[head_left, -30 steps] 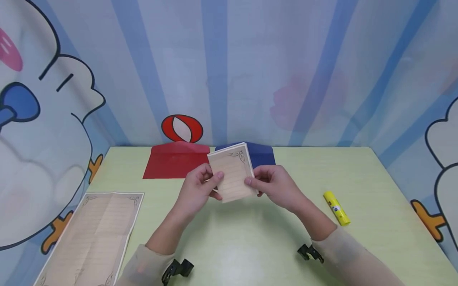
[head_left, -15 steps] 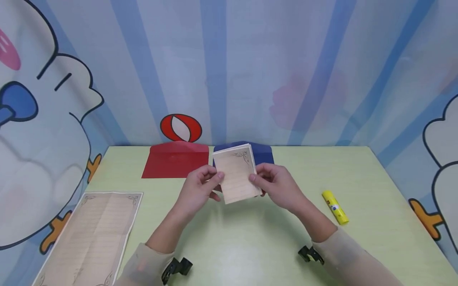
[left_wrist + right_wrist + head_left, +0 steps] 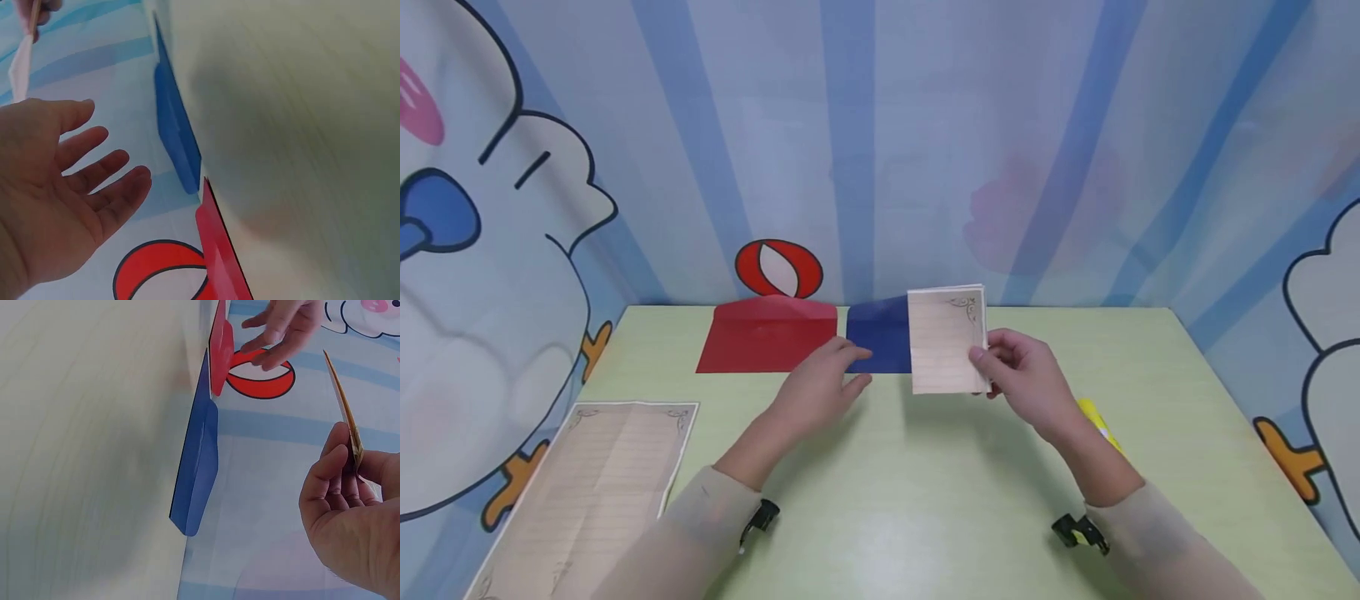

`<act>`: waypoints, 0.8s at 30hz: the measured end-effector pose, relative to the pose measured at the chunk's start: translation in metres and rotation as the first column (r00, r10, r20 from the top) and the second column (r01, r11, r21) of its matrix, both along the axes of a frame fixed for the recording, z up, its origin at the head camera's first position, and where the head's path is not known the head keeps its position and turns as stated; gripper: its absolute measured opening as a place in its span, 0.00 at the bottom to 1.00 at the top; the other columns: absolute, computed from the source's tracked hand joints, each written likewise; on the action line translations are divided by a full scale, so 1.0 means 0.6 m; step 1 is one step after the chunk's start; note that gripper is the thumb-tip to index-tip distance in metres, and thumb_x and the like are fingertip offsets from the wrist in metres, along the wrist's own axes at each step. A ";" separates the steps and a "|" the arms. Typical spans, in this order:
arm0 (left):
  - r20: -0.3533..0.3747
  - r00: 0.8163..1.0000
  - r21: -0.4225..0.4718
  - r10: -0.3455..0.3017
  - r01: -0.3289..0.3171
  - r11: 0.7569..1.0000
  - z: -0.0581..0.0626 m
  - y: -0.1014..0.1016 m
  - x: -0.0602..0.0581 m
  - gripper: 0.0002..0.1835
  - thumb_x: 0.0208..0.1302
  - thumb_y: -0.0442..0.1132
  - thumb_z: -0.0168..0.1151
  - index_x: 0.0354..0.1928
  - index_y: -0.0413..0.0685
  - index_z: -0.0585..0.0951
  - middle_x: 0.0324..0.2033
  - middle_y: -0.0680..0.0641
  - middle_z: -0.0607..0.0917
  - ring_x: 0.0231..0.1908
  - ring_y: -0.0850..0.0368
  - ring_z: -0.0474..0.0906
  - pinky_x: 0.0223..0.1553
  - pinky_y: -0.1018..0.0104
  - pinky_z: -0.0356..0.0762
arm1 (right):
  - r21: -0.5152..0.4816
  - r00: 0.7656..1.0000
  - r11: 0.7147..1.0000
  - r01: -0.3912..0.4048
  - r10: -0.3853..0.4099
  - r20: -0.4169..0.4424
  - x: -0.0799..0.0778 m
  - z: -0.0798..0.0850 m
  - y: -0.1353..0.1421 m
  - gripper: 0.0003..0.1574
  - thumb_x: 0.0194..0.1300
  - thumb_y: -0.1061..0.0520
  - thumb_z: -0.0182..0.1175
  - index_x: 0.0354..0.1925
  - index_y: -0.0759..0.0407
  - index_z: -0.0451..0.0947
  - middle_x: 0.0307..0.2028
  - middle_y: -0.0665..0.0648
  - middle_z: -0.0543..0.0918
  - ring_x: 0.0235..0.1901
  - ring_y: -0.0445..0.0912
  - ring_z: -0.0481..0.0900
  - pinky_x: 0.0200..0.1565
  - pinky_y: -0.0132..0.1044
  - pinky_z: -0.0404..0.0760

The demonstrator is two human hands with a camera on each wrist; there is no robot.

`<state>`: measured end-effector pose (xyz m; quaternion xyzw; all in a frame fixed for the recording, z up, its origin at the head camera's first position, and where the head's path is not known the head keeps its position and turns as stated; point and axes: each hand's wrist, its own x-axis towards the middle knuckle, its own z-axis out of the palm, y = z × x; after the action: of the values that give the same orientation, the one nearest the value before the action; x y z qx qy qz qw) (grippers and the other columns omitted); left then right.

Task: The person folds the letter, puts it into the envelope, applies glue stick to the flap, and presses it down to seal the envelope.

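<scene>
My right hand [image 3: 1030, 379] pinches a folded sheet of letter paper [image 3: 947, 342] by its right edge, thumb in front and fingers behind. The paper is cream, lined, with a scroll ornament in its upper right corner, and is held above the table. It covers the right part of a blue envelope [image 3: 877, 342]. Holding nothing, my left hand [image 3: 820, 387] hovers apart from the paper, its fingers extended towards the blue envelope; the left wrist view shows the same hand [image 3: 75, 181] with fingers spread. A red envelope [image 3: 767, 337] lies to the left of the blue one.
An unfolded sheet of letter paper [image 3: 587, 492] with creases lies at the table's left side. A yellow glue stick [image 3: 1097, 421] is partly hidden behind my right forearm. A printed blue curtain [image 3: 910, 150] stands behind the table's far edge.
The left hand has let go of the folded letter paper. My right hand has carried it rightward and turned it upright, uncovering the left of the blue envelope.
</scene>
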<state>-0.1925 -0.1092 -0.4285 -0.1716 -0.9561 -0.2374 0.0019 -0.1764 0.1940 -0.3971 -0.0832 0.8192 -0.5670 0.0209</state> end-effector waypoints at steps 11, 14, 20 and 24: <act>0.026 0.988 -0.366 -0.152 0.151 0.918 -0.036 0.047 -0.030 0.34 0.76 0.55 0.63 0.79 0.54 0.71 0.71 0.46 0.75 0.69 0.45 0.69 0.67 0.43 0.72 | -0.014 0.996 0.997 0.077 -0.076 0.051 -0.003 -0.007 0.012 0.19 0.79 0.52 0.63 0.59 0.64 0.80 0.40 0.62 0.88 0.32 0.52 0.84 0.35 0.41 0.86; 0.048 0.989 -0.404 -0.140 0.148 0.903 -0.039 0.048 -0.027 0.32 0.78 0.55 0.61 0.78 0.55 0.72 0.72 0.47 0.75 0.69 0.44 0.69 0.67 0.42 0.71 | -0.012 0.996 0.997 0.079 -0.078 0.054 -0.001 -0.009 0.015 0.20 0.80 0.52 0.63 0.59 0.64 0.80 0.40 0.62 0.87 0.32 0.52 0.84 0.36 0.43 0.87; 0.065 0.985 -0.426 -0.158 0.170 0.888 -0.035 0.045 -0.013 0.27 0.78 0.53 0.61 0.74 0.53 0.77 0.70 0.46 0.76 0.68 0.44 0.70 0.66 0.40 0.70 | -0.018 0.995 0.996 0.087 -0.086 0.060 0.000 -0.008 0.023 0.21 0.80 0.53 0.62 0.59 0.68 0.79 0.40 0.63 0.88 0.32 0.49 0.84 0.36 0.41 0.87; 0.053 0.985 -0.399 -0.162 0.169 0.901 -0.032 0.040 0.008 0.24 0.76 0.52 0.63 0.68 0.52 0.81 0.65 0.47 0.80 0.64 0.44 0.73 0.66 0.38 0.71 | -0.020 0.993 0.996 0.092 -0.091 0.070 -0.001 -0.010 0.026 0.21 0.80 0.52 0.62 0.59 0.67 0.79 0.40 0.62 0.88 0.32 0.49 0.85 0.37 0.41 0.87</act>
<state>-0.1878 -0.0849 -0.4478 -0.2467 -0.9664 -0.0369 -0.0624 -0.1770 0.2095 -0.4030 -0.0260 0.8143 -0.5794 0.0223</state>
